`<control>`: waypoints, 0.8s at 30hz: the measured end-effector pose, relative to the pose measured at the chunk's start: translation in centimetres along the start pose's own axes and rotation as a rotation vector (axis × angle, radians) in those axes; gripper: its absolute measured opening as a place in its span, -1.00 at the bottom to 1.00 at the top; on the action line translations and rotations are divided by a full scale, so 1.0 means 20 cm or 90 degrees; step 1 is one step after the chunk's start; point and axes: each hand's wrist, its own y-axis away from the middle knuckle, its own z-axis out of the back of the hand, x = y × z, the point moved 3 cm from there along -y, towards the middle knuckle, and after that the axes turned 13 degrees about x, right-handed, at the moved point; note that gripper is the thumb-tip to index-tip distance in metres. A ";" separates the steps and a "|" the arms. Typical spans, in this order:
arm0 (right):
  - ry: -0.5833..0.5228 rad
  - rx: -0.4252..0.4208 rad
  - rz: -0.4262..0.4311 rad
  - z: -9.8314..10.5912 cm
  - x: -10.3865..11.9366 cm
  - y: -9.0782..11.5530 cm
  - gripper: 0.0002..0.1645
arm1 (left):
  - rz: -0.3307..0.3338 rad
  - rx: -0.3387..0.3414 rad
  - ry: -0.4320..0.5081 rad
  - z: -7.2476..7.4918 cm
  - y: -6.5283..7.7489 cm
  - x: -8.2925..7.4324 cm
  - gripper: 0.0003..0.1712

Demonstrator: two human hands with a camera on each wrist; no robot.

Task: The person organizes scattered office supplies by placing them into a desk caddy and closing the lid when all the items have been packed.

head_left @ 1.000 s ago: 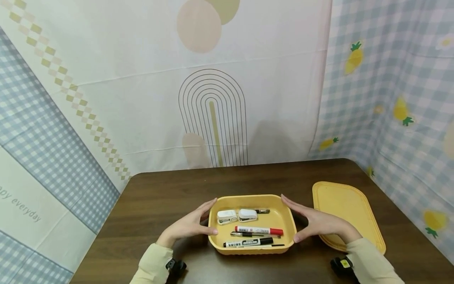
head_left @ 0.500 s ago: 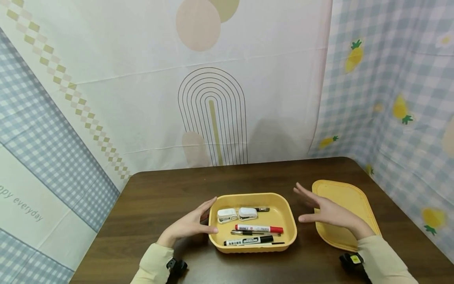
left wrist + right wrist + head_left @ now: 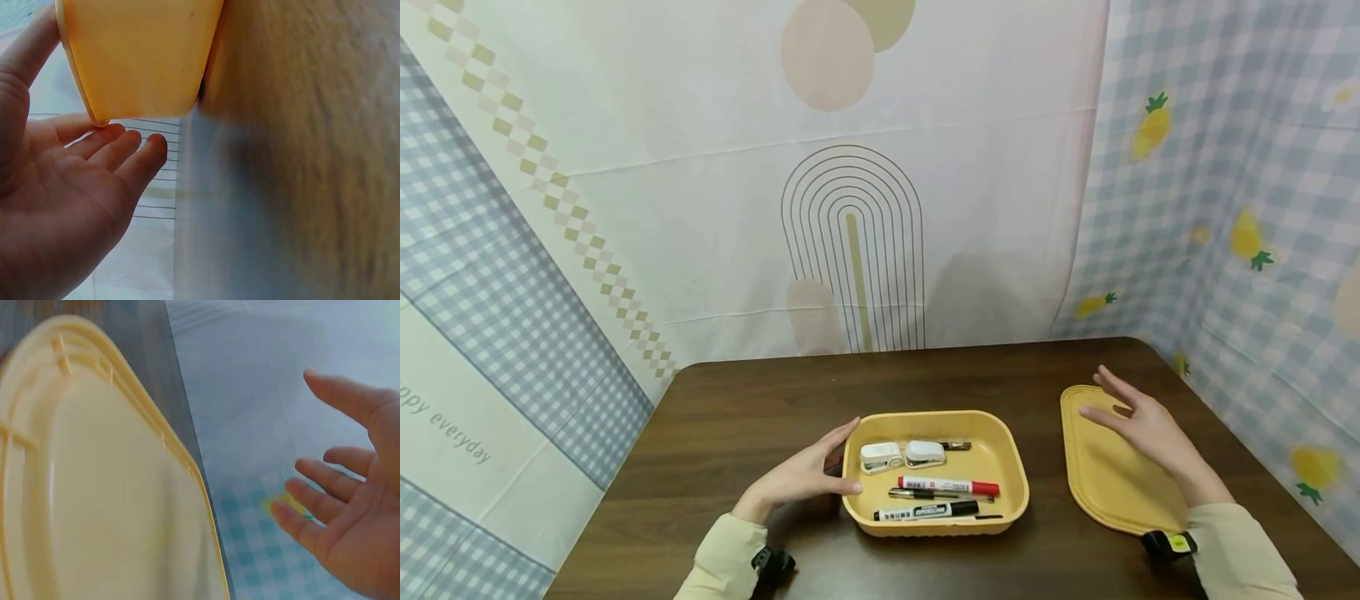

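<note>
A shallow yellow plastic box point(image 3: 992, 450) stands on the table, holding two small white staplers point(image 3: 882, 457), a red-capped marker point(image 3: 947, 486), a black whiteboard marker point(image 3: 928, 510) and several slim pens. My left hand point(image 3: 801, 475) holds the box's left end, thumb on the near side of the rim and fingers at the far corner; the left wrist view shows the fingers point(image 3: 115, 150) against the rim. Over the yellow lid point(image 3: 1112, 467), my right hand point(image 3: 1153, 429) is spread with nothing in it. In the right wrist view, the lid's ridged underside point(image 3: 112, 475) lies beside that hand.
The dark wooden table point(image 3: 760, 392) reaches back to a patterned white cloth point(image 3: 715, 250). A blue checked cloth with fruit prints point(image 3: 1247, 300) hangs along the right side. Each wrist wears a small black camera point(image 3: 772, 565).
My right hand has let go of the box's right end and moved right, over the lid. My left hand has stayed at the box, which has not moved.
</note>
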 end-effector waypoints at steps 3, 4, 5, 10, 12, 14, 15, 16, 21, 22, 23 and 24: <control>-0.007 -0.018 -0.040 0.04 -0.07 0.02 0.07 | -0.004 -0.001 0.002 0.00 0.00 0.00 0.13; -0.013 -0.020 -0.050 0.05 -0.09 0.03 0.07 | -0.005 -0.002 0.001 0.00 0.00 0.00 0.14; -0.021 -0.019 -0.062 0.06 -0.12 0.04 0.07 | -0.005 -0.002 0.001 -0.01 0.00 0.00 0.14; -0.064 -0.012 -0.116 0.10 -0.23 0.09 0.09 | -0.004 -0.004 0.005 -0.01 0.00 0.00 0.12; -0.073 -0.016 -0.136 0.11 -0.27 0.11 0.09 | -0.005 -0.004 0.010 -0.01 0.00 0.00 0.12; -0.070 -0.021 -0.151 0.12 -0.31 0.12 0.11 | -0.005 -0.006 0.015 -0.01 0.00 0.00 0.12; -0.069 -0.022 -0.160 0.13 -0.33 0.13 0.12 | -0.005 -0.006 0.017 -0.01 -0.01 0.00 0.12; -0.065 -0.024 -0.169 0.13 -0.34 0.14 0.12 | -0.007 -0.006 0.020 -0.01 -0.01 0.00 0.12; -0.074 0.000 -0.218 0.16 -0.41 0.17 0.18 | -0.015 -0.003 0.031 -0.01 -0.02 0.01 0.12; -0.076 0.006 -0.229 0.17 -0.42 0.17 0.20 | -0.019 -0.001 0.033 -0.02 -0.02 0.01 0.12; -0.079 0.013 -0.238 0.17 -0.44 0.17 0.21 | -0.021 0.001 0.036 -0.02 -0.02 0.01 0.12; -0.079 0.020 -0.246 0.18 -0.45 0.18 0.22 | -0.023 0.003 0.038 -0.02 -0.02 0.01 0.12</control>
